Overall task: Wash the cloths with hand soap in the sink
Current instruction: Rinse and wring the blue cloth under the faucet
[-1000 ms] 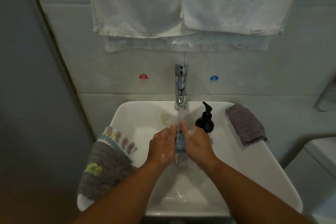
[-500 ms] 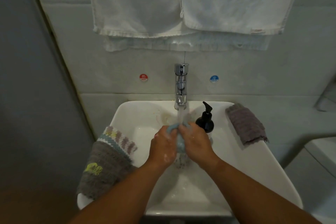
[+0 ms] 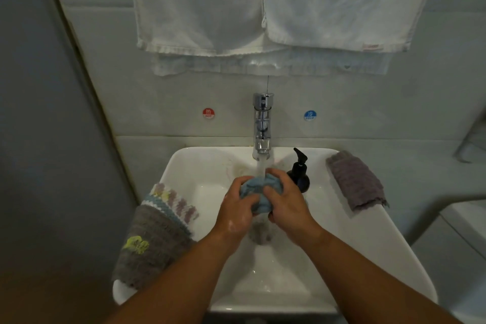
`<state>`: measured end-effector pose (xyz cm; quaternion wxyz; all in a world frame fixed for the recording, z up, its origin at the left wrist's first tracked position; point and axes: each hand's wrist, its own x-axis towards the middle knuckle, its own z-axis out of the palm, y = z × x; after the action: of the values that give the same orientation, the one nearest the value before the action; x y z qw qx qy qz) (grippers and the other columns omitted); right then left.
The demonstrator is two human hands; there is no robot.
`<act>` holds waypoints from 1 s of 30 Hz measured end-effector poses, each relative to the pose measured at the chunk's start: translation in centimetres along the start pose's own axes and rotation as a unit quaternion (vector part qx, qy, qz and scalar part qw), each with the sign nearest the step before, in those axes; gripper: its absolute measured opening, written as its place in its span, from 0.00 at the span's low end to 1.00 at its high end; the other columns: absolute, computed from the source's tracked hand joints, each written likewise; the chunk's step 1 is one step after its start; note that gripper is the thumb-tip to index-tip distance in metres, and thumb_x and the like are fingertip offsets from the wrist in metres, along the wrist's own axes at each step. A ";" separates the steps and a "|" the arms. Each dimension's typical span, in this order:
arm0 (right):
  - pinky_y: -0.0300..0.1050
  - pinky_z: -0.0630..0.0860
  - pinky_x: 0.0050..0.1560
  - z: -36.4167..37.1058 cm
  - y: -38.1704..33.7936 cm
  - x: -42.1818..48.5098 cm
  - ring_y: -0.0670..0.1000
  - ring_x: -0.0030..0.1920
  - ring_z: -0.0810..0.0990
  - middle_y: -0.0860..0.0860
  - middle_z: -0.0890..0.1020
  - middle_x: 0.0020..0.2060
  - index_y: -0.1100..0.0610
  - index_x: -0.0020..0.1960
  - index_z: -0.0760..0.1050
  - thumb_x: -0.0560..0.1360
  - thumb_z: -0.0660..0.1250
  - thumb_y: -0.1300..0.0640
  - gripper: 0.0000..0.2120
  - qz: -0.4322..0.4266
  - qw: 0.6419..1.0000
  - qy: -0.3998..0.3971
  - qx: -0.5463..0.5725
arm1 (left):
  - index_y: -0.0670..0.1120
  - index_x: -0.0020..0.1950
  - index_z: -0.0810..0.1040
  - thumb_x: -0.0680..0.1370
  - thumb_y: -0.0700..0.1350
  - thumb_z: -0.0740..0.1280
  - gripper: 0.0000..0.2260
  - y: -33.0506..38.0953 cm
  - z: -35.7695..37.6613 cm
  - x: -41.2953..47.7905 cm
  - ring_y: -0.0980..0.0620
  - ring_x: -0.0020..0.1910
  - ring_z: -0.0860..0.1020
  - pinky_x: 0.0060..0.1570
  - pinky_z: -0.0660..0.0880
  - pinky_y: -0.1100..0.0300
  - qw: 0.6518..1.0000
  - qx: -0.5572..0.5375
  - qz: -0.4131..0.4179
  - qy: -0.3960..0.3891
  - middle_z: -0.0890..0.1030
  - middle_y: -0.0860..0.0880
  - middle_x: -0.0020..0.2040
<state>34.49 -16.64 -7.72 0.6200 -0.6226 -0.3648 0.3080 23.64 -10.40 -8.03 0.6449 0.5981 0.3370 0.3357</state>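
Our left hand (image 3: pixel 238 209) and right hand (image 3: pixel 285 202) curl their fingers around the bunched blue cloth (image 3: pixel 259 189); we should knead it evenly under the faucet's (image 3: pixel 261 123) stream, over the sink's (image 3: pixel 368 242) middle.

Blue cloth (image 3: pixel 256 192) balled in left hand (image 3: pixel 236 208) and right hand (image 3: pixel 286 205) over the white sink (image 3: pixel 368 231).
Black soap bottle (image 3: pixel 299 176) stands upright just right of the grip; purple-grey cloth (image 3: pixel 355 181) lies farther right on the rim; grey striped-edge cloth (image 3: pixel 152 242) drapes the rim left of it.
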 end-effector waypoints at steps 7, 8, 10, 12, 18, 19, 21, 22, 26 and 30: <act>0.38 0.77 0.37 0.5 0.9 0.7 0.46 0.40 0.84 0.50 0.84 0.40 0.55 0.49 0.80 0.83 0.60 0.52 0.12 -0.053 0.985 0.048 -0.160 | 0.54 0.59 0.75 0.85 0.51 0.61 0.06 -0.9 -0.2 0.3 0.51 0.52 0.82 0.54 0.82 0.50 0.989 0.145 0.033 0.026 0.82 0.51 0.54; 0.38 0.77 0.37 0.7 0.9 0.7 0.44 0.38 0.84 0.49 0.84 0.37 0.54 0.46 0.80 0.84 0.59 0.52 0.14 -0.059 0.983 0.044 -0.167 | 0.54 0.59 0.74 0.84 0.54 0.60 0.07 -0.9 -0.2 0.4 0.52 0.51 0.81 0.52 0.82 0.54 0.981 0.188 0.037 0.043 0.81 0.51 0.54; 0.34 0.76 0.37 0.8 0.3 0.5 0.40 0.38 0.82 0.47 0.81 0.35 0.52 0.43 0.78 0.85 0.57 0.52 0.16 -0.064 0.974 0.026 -0.216 | 0.51 0.62 0.75 0.85 0.56 0.58 0.13 -0.6 0.0 0.4 0.51 0.50 0.80 0.46 0.78 0.61 0.970 0.232 0.043 0.057 0.81 0.49 0.55; 0.37 0.79 0.41 0.8 0.1 0.4 0.43 0.40 0.82 0.47 0.81 0.37 0.53 0.45 0.77 0.85 0.55 0.50 0.17 -0.054 0.966 0.015 -0.254 | 0.48 0.62 0.77 0.85 0.56 0.57 0.16 -0.3 0.1 0.3 0.50 0.50 0.80 0.46 0.76 0.61 0.949 0.303 0.055 0.069 0.82 0.47 0.55; 0.39 0.76 0.35 1.0 -0.1 -0.4 0.53 0.49 0.83 0.54 0.81 0.53 0.51 0.58 0.73 0.81 0.62 0.54 0.06 0.054 0.996 -0.053 -0.041 | 0.47 0.60 0.80 0.86 0.53 0.54 0.17 0.2 -0.5 0.5 0.47 0.52 0.82 0.54 0.77 0.58 0.925 0.352 0.054 0.133 0.83 0.45 0.54; 0.38 0.76 0.34 0.8 -0.1 -0.4 0.54 0.51 0.82 0.54 0.80 0.55 0.50 0.61 0.71 0.80 0.64 0.58 0.10 0.052 0.996 -0.066 -0.016 | 0.48 0.57 0.80 0.86 0.53 0.55 0.16 -0.2 -0.7 0.7 0.46 0.52 0.82 0.55 0.80 0.53 0.961 0.243 0.032 0.130 0.83 0.45 0.54; 0.37 0.79 0.37 0.4 -0.1 -0.2 0.53 0.54 0.82 0.52 0.78 0.58 0.47 0.63 0.71 0.80 0.65 0.61 0.15 0.025 0.999 -0.044 0.007 | 0.50 0.57 0.78 0.85 0.48 0.61 0.08 -0.3 -0.4 0.5 0.46 0.51 0.82 0.51 0.83 0.48 0.992 0.087 0.006 0.086 0.82 0.45 0.56; 0.39 0.81 0.41 0.2 -0.2 -0.1 0.52 0.55 0.82 0.52 0.78 0.58 0.45 0.62 0.72 0.80 0.66 0.60 0.14 0.007 1.000 -0.025 0.007 | 0.50 0.58 0.77 0.83 0.44 0.64 0.06 -0.3 -0.2 0.3 0.46 0.51 0.83 0.47 0.84 0.50 0.998 0.037 0.001 0.052 0.82 0.45 0.56; 0.52 0.84 0.53 -0.3 0.2 0.2 0.53 0.57 0.82 0.53 0.80 0.58 0.46 0.62 0.75 0.78 0.68 0.64 0.18 -0.004 0.999 -0.016 0.035 | 0.52 0.65 0.75 0.81 0.41 0.68 0.14 -0.7 -0.2 0.5 0.48 0.57 0.81 0.52 0.84 0.53 1.000 0.000 0.014 0.012 0.80 0.48 0.59; 0.45 0.83 0.49 -0.3 0.3 0.2 0.53 0.54 0.82 0.53 0.79 0.57 0.49 0.65 0.73 0.77 0.68 0.67 0.21 0.003 0.999 -0.041 0.001 | 0.53 0.65 0.75 0.83 0.45 0.65 0.11 -1.3 -0.8 0.8 0.49 0.57 0.81 0.53 0.83 0.52 0.993 0.091 0.056 0.050 0.79 0.49 0.60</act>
<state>34.90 -16.62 -7.99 0.6043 -0.6099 -0.3873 0.3358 23.50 -9.37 -9.35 0.5505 0.6547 0.3640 0.3685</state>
